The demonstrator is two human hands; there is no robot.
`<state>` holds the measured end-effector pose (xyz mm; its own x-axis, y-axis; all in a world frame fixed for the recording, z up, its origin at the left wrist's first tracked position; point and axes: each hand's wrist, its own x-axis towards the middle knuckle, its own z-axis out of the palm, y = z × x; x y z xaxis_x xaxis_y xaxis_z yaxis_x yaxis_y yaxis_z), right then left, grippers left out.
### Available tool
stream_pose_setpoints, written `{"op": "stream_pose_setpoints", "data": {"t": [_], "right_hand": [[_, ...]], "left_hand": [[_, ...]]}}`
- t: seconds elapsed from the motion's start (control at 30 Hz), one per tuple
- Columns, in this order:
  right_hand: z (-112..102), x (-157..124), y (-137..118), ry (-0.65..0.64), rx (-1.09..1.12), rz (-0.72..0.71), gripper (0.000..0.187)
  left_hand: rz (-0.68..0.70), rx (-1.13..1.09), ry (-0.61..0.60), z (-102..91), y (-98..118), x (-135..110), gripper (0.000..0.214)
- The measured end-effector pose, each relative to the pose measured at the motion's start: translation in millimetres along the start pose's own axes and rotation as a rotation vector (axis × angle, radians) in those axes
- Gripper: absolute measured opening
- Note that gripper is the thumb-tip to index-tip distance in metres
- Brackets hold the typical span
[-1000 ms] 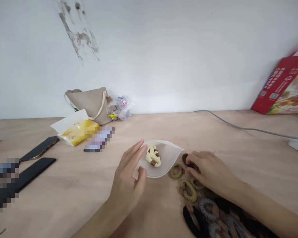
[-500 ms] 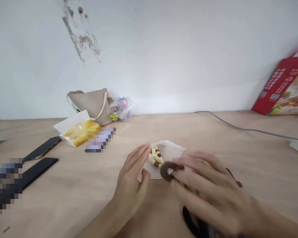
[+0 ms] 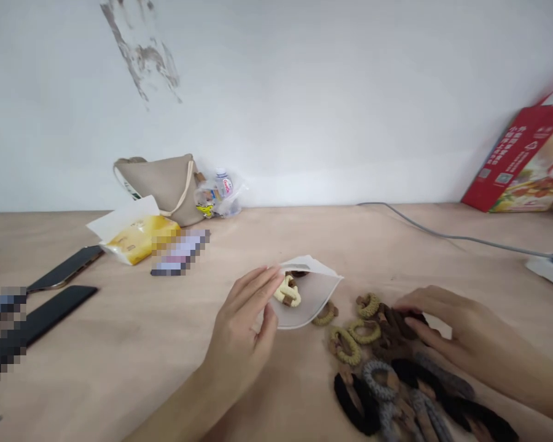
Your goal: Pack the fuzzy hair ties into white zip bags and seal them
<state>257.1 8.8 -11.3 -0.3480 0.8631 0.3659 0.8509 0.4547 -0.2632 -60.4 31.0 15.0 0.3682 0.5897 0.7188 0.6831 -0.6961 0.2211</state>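
Observation:
My left hand (image 3: pixel 244 331) pinches the open edge of a small frosted white pouch (image 3: pixel 311 294) lying on the wooden table (image 3: pixel 120 344). Inside the pouch sit a cream hair tie (image 3: pixel 286 292) and a brown one behind it. My right hand (image 3: pixel 447 325) lies to the right on a pile of hair ties, its fingers curled around a dark brown hair tie (image 3: pixel 403 323). Olive-yellow ties (image 3: pixel 350 341) lie between the pouch and that hand. Black and grey ties (image 3: pixel 387 390) are heaped nearer to me.
At the back left stand a beige bag (image 3: pixel 166 184), a clear plastic bag with small bottles (image 3: pixel 219 196) and a yellow packet (image 3: pixel 136 236). Two dark phones (image 3: pixel 59 285) lie at the left. A grey cable (image 3: pixel 442 233) runs to a white socket strip (image 3: pixel 550 270); a red box (image 3: pixel 520 162) leans at the far right.
My right hand carried a brown hair tie to the pouch, left it inside, and has moved back right onto the pile. My left hand kept hold of the pouch.

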Motion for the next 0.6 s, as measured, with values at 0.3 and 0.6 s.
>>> {"op": "stream_pose_setpoints", "data": {"t": [0.3,0.6], "right_hand": [[10.5,5.4,-11.7,-0.052,-0.212,-0.169,0.017],[-1.6,16.3,-15.2,0.091,-0.167,-0.25,0.017]], "left_hand": [[0.045,0.042,-0.002,4.9,-5.2,2.6,0.04],[-0.023,0.062,-0.129,-14.5,2.1,40.4,0.046]]}}
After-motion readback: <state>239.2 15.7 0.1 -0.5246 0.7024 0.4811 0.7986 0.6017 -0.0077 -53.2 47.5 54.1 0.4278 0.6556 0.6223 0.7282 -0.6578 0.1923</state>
